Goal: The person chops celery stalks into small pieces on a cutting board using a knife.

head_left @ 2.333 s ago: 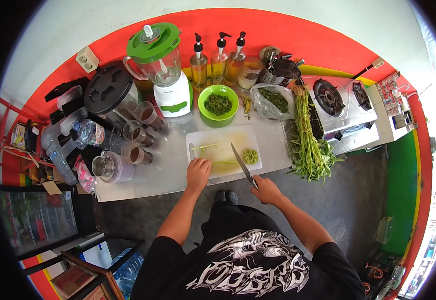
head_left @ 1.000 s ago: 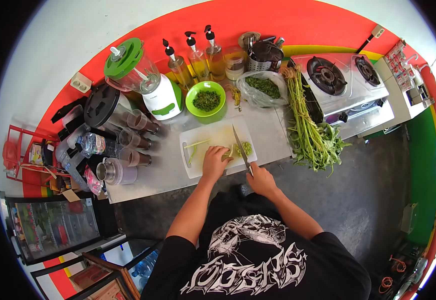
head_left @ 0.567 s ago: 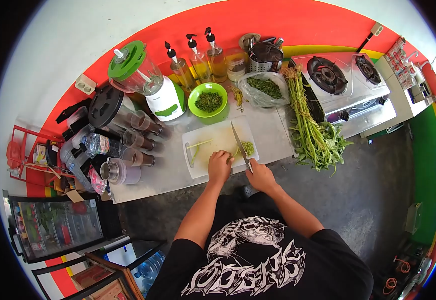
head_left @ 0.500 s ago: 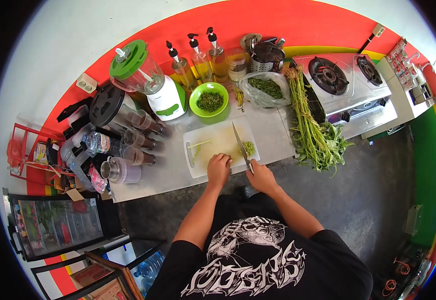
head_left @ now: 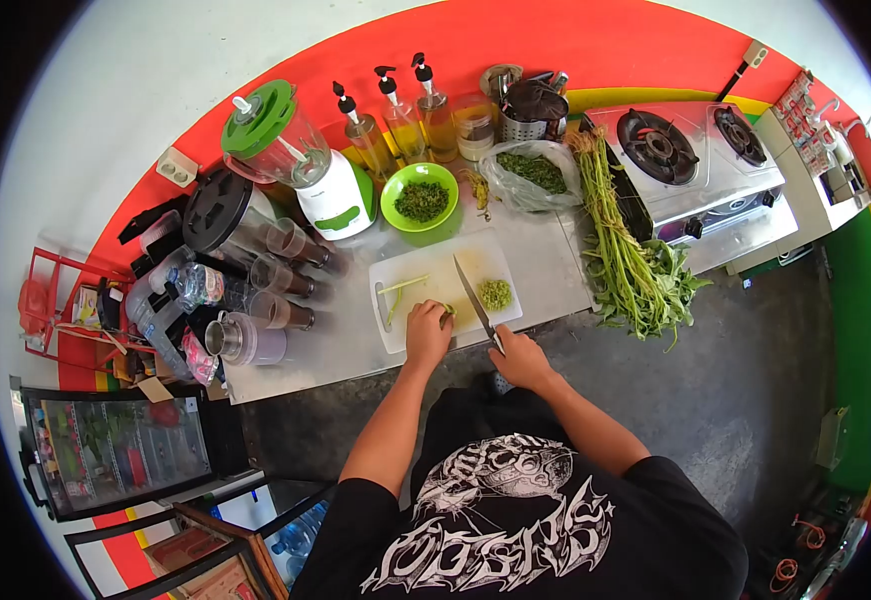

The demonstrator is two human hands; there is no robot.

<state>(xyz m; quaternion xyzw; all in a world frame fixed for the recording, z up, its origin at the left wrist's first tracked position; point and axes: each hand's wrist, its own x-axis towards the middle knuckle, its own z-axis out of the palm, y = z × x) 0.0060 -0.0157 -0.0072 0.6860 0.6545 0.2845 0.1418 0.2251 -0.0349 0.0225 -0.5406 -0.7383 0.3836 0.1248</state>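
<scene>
A kitchen knife point(head_left: 472, 291) is in my right hand point(head_left: 521, 358), fingers wrapped round its handle, blade pointing away over the white cutting board point(head_left: 434, 262). Left of the blade, my left hand point(head_left: 428, 337) rests at the board's near edge, closed on a short piece of green stem point(head_left: 447, 316) that its fingers partly hide. To the right of the blade lies a small heap of chopped green stem point(head_left: 495, 294). Uncut pale green stems point(head_left: 403, 285) lie on the board's left side, one of them near its handle slot.
Behind the board stand a green bowl of chopped greens point(head_left: 422, 230), a plastic bag of greens point(head_left: 516, 196) and a blender point(head_left: 334, 200). Leafy stalks point(head_left: 616, 240) hang over the counter's edge beside the gas stove point(head_left: 701, 185). Plastic cups point(head_left: 281, 310) line the left side.
My left hand has drawn a little left, away from the blade, and a piece of green stem now shows at its fingers. The knife has shifted slightly left. More of the chopped heap is visible.
</scene>
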